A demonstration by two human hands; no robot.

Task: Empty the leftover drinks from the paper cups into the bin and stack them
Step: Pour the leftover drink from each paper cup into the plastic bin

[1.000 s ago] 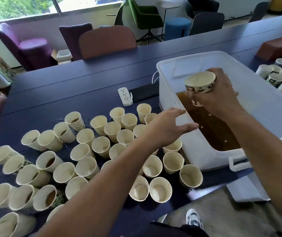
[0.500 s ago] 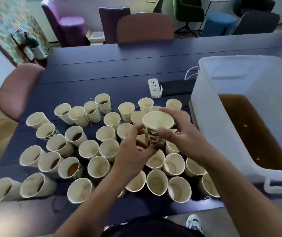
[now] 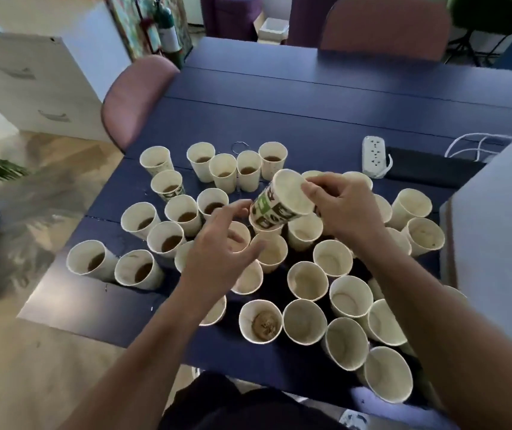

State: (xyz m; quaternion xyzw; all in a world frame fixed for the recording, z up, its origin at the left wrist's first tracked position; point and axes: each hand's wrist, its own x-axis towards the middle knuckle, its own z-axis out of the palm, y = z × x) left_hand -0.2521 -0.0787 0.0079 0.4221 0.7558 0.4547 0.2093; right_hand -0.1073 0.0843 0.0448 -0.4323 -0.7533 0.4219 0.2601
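Note:
Many white paper cups stand on the dark blue table [image 3: 310,113]. Those at the left [image 3: 167,240] hold brown drink; those at the right [image 3: 307,280] look empty. My right hand [image 3: 341,209] grips a printed paper cup [image 3: 282,200], tilted to the left, its base sitting in another cup below it. My left hand [image 3: 220,246] hovers just left of that cup with its fingers spread and holds nothing. The white plastic bin [image 3: 496,243] shows only its near corner at the right edge.
A white power strip [image 3: 374,156] and a black flat item [image 3: 428,169] lie behind the cups. A pink chair [image 3: 133,97] stands at the table's left end, another chair [image 3: 385,26] at the far side. The table's near edge runs close below the cups.
My right hand brought the emptied cup from over the bin to the middle of the cups and tilted it onto another cup. My left hand let go and drew back. The view swung left.

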